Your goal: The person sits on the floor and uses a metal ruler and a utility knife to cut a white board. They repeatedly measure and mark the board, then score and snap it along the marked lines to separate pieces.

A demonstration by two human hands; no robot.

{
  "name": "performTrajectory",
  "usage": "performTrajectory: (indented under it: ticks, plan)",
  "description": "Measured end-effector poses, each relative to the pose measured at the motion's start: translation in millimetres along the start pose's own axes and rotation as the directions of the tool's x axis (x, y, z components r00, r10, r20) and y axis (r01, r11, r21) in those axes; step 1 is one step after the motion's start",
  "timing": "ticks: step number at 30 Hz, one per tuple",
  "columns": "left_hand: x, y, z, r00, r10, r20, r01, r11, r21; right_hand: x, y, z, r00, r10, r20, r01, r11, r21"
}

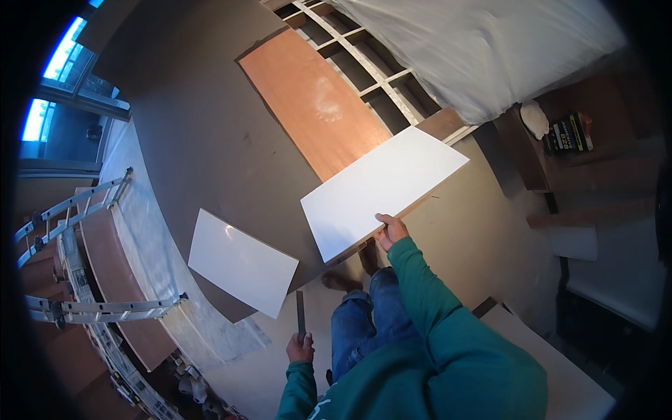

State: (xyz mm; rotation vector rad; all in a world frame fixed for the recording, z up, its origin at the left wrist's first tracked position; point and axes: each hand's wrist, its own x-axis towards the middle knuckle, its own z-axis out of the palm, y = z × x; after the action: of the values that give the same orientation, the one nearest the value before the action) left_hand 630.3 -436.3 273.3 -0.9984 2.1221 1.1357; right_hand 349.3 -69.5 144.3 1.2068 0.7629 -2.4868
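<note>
My right hand [392, 231] grips the near edge of a white-faced rectangular board [385, 189], thumb on top and fingers mostly hidden beneath. The board is tilted, and its bare wooden edge shows along the near right side. Lower and to the left, my left hand [301, 347] is closed around one end of a dark, narrow flat file [301, 313], which points away from me. The file is apart from the board. Beyond the file, a second white panel [243, 262] lies on a large grey-brown sheet [210, 133].
A reddish-brown wood sheet [315, 98] lies partly under the held board, beside a gridded frame [378, 73]. Plastic sheeting [490, 56] covers the far right. An aluminium ladder [119, 308] is at left. A dark can [568, 133] stands on a brown surface at right.
</note>
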Motion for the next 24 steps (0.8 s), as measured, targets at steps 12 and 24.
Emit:
performTrajectory:
  ticks: [12, 24]
  plan:
    - [-6, 24, -46, 0.990, -0.038, -0.135, 0.027, 0.996, -0.082, 72, -41, 291, 0.961, -0.248, -0.126, 0.090, 0.706, -0.702]
    - [-7, 45, -57, 0.992, -0.018, -0.125, 0.005, 0.995, -0.104, 102, -66, 247, 0.987, -0.092, -0.132, -0.025, 0.721, -0.692]
